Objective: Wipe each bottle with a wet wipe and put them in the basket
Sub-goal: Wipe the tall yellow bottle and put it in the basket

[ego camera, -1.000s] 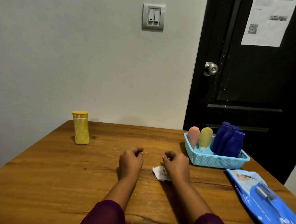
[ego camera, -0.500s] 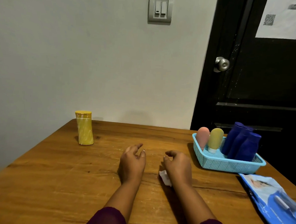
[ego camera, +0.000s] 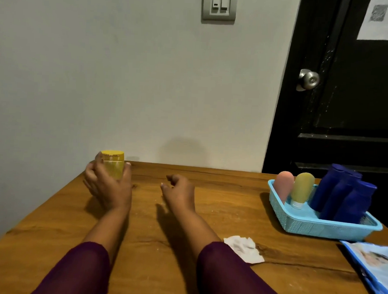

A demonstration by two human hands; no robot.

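- Yellow bottle stands upright at the counter's far left, near the wall; the left grip curls round its lower body.
- Right grip is near it, fingers loosely curled, holding nothing.
- White wet wipe lies crumpled on the wood by the right sleeve.
- Blue basket at right holds a pink bottle, a yellow-green bottle and three dark blue bottles.

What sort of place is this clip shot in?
Probably an ordinary room in a home or lodging: a wooden table against a plain wall, a light switch above it, and a black door with a round metal knob and a paper notice.
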